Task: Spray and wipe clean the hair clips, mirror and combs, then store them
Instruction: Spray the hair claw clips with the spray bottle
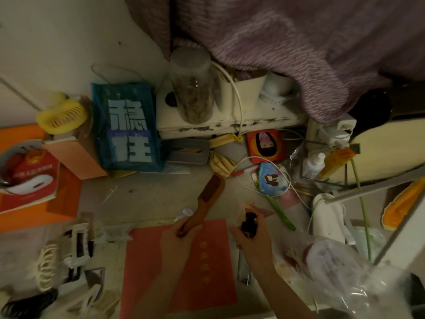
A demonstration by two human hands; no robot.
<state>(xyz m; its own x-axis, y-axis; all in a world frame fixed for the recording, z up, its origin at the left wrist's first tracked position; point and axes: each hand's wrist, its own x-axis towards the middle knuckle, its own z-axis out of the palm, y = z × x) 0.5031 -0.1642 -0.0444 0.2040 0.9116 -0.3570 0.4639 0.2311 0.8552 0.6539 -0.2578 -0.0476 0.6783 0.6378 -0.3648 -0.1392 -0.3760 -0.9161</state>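
My left hand (181, 233) grips the handle of a brown wooden comb (210, 192), which points up and away over the desk. My right hand (250, 236) holds a small dark spray bottle (248, 223), its nozzle toward the comb. Both hands hover above a red paper sheet (207, 268). At the lower left lie a white claw hair clip (77, 240), a cream toothed clip (46, 265) and a small mirror (95, 275). Black hair ties (30, 305) lie at the bottom left corner.
A blue bag (128, 125), a yellow fan (62, 115) and a jar (193, 88) on a white shelf (230, 120) stand at the back. Cables, a painted mask (272, 178) and bottles crowd the right. A plastic bag (340, 268) lies at the lower right.
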